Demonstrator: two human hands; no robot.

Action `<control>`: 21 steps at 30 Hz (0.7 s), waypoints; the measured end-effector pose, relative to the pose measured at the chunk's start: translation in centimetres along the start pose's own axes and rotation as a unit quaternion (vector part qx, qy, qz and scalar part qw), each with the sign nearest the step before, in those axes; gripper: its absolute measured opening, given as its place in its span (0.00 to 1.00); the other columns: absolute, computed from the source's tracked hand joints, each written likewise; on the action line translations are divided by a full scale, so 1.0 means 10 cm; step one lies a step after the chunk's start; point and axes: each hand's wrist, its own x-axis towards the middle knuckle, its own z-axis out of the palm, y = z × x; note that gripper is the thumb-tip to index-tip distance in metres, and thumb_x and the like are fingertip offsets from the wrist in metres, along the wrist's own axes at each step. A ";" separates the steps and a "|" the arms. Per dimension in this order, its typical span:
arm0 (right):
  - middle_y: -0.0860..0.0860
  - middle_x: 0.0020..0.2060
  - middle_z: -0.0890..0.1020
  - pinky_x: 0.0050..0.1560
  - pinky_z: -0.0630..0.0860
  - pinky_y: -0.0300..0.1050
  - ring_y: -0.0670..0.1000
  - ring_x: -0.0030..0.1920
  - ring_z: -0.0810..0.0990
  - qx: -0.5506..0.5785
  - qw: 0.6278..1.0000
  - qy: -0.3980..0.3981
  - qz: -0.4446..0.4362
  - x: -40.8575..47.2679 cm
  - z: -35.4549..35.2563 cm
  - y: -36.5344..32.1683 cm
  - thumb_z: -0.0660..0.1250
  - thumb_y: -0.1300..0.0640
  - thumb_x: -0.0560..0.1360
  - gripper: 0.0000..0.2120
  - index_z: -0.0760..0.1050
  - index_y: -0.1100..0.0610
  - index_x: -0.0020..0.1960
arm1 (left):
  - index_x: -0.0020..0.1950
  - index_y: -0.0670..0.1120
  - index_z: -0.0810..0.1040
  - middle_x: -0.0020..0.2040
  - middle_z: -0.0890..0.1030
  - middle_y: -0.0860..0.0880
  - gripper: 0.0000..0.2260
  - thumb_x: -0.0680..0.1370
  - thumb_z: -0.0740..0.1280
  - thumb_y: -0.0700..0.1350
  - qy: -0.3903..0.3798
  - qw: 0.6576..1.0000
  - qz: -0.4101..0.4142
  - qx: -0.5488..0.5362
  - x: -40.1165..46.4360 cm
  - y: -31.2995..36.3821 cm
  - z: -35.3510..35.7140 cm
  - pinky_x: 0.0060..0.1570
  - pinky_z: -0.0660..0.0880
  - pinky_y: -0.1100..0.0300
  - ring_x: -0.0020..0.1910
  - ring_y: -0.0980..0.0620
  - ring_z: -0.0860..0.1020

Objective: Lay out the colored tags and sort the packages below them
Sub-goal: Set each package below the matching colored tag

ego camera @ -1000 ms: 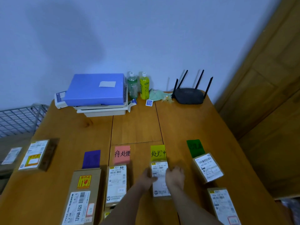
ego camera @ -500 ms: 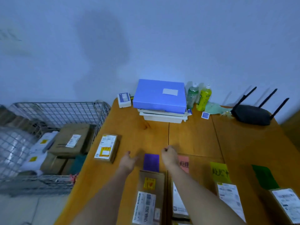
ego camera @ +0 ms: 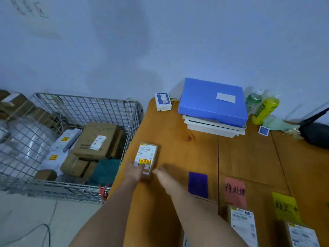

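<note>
A small brown package (ego camera: 147,155) with a white label and a yellow sticker lies near the table's left edge. My left hand (ego camera: 134,171) is on its near end, thumb on the label. My right hand (ego camera: 159,173) is at its near right corner; its grip is unclear. To the right lie a purple tag (ego camera: 198,184), a pink tag (ego camera: 235,190) and a yellow tag (ego camera: 285,208). One labelled package (ego camera: 243,223) sits below the pink tag and another (ego camera: 302,236) below the yellow one. My right forearm hides the spot below the purple tag.
A wire basket (ego camera: 85,106) holding several parcels stands on the floor left of the wooden table (ego camera: 245,157). At the back are a blue folder stack (ego camera: 211,100), a small white box (ego camera: 162,101), two bottles (ego camera: 265,107) and a black router (ego camera: 313,134).
My view swung left from the tag row to the table's left edge. Both hands left the package under the yellow tag, passed the purple tag and reached the small package.
</note>
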 end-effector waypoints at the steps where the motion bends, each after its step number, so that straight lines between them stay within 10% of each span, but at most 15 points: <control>1: 0.48 0.62 0.70 0.61 0.63 0.40 0.49 0.62 0.68 0.025 1.000 -0.018 -0.002 0.02 0.05 0.01 0.54 0.58 0.79 0.21 0.62 0.55 0.72 | 0.75 0.39 0.56 0.72 0.67 0.40 0.27 0.80 0.61 0.46 -0.020 0.998 -0.012 -0.053 -0.01 0.00 -0.01 0.63 0.67 0.51 0.69 0.39 0.68; 6: 0.52 0.58 0.76 0.55 0.65 0.41 0.49 0.53 0.72 0.074 0.996 0.020 0.044 0.09 0.09 0.11 0.55 0.53 0.79 0.18 0.68 0.56 0.67 | 0.66 0.47 0.73 0.62 0.76 0.43 0.40 0.63 0.57 0.70 -0.014 0.991 -0.067 -0.111 0.58 -0.50 0.12 0.61 0.73 0.45 0.59 0.40 0.75; 9: 0.50 0.53 0.77 0.42 0.65 0.38 0.44 0.42 0.72 0.104 0.993 0.022 0.049 -0.05 -0.06 0.10 0.54 0.53 0.80 0.17 0.70 0.56 0.65 | 0.59 0.47 0.77 0.54 0.79 0.45 0.23 0.72 0.63 0.61 -0.053 0.979 -0.100 -0.170 0.08 -0.30 0.08 0.47 0.77 0.52 0.53 0.43 0.77; 13: 0.52 0.55 0.76 0.51 0.73 0.45 0.47 0.47 0.76 0.179 0.982 0.054 0.019 -0.18 -0.31 0.06 0.60 0.56 0.77 0.19 0.65 0.51 0.68 | 0.50 0.50 0.70 0.49 0.77 0.46 0.04 0.77 0.63 0.47 -0.131 0.964 -0.039 -0.229 -0.47 0.08 0.12 0.49 0.70 0.49 0.49 0.44 0.75; 21: 0.53 0.59 0.80 0.62 0.76 0.52 0.54 0.57 0.80 0.272 0.942 0.076 -0.183 -0.90 -1.18 -0.27 0.69 0.61 0.73 0.26 0.66 0.45 0.66 | 0.60 0.52 0.70 0.52 0.82 0.43 0.15 0.76 0.65 0.38 -0.201 0.925 0.171 -0.274 -1.26 1.02 0.28 0.43 0.77 0.56 0.48 0.45 0.80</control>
